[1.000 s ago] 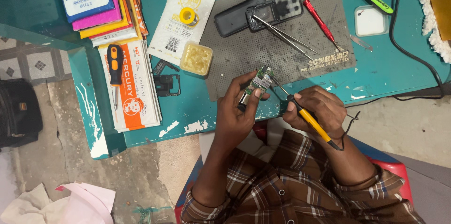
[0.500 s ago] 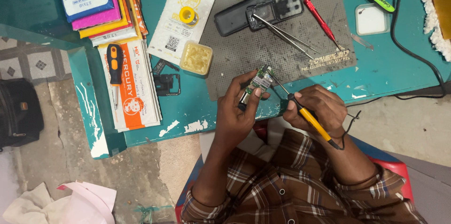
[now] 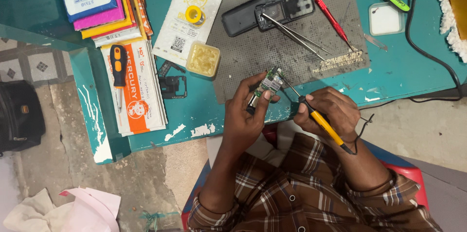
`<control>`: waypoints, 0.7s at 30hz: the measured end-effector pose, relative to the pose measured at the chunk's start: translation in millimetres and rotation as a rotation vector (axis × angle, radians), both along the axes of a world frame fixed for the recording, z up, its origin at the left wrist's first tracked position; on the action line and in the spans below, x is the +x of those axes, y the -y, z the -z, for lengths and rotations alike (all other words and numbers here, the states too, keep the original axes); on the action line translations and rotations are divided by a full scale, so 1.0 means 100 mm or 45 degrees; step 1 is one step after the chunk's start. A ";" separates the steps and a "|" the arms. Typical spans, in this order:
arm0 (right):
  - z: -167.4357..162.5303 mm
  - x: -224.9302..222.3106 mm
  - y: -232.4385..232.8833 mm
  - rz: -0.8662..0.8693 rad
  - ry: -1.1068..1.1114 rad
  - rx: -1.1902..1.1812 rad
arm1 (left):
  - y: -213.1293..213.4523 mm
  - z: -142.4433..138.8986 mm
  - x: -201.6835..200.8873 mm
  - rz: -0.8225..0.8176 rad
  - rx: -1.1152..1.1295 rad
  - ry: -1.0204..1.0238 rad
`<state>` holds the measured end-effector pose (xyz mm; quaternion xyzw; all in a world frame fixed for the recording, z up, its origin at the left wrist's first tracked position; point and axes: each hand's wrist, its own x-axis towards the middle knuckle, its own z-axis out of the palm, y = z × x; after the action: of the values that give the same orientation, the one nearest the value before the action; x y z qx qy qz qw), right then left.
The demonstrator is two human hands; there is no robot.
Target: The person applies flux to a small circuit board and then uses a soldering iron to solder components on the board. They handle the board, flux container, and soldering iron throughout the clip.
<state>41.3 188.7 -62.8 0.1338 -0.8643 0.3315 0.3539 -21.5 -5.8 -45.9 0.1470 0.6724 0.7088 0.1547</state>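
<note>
Left hand [image 3: 250, 115] closed around small green circuit board [image 3: 269, 85], fingers pinching its edges, board tilted above near edge of teal surface [image 3: 389, 74]. Right hand [image 3: 331, 113] curled in a pen grip on yellow-handled soldering iron [image 3: 318, 117]; thin metal tip touches the board's right side. Just beyond: grey textured work mat [image 3: 292, 59] carrying steel tweezers [image 3: 296, 35], a red screwdriver [image 3: 333, 20], black phone housing [image 3: 272, 13]. Yellowish flux tin [image 3: 203, 59] left of the mat.
</note>
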 end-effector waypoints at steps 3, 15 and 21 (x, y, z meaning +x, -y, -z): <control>0.00 0.00 0.00 0.012 0.001 0.009 | 0.00 0.00 0.00 0.001 0.011 -0.004; 0.01 -0.01 0.01 -0.004 -0.026 -0.024 | 0.00 0.00 0.00 -0.003 -0.003 0.006; 0.01 -0.01 0.00 -0.019 -0.020 -0.025 | 0.00 -0.01 0.00 0.005 -0.016 -0.004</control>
<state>40.0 188.4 -64.3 0.1393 -0.8571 0.3415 0.3597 -21.3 -6.3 -45.3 0.1486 0.6767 0.7040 0.1561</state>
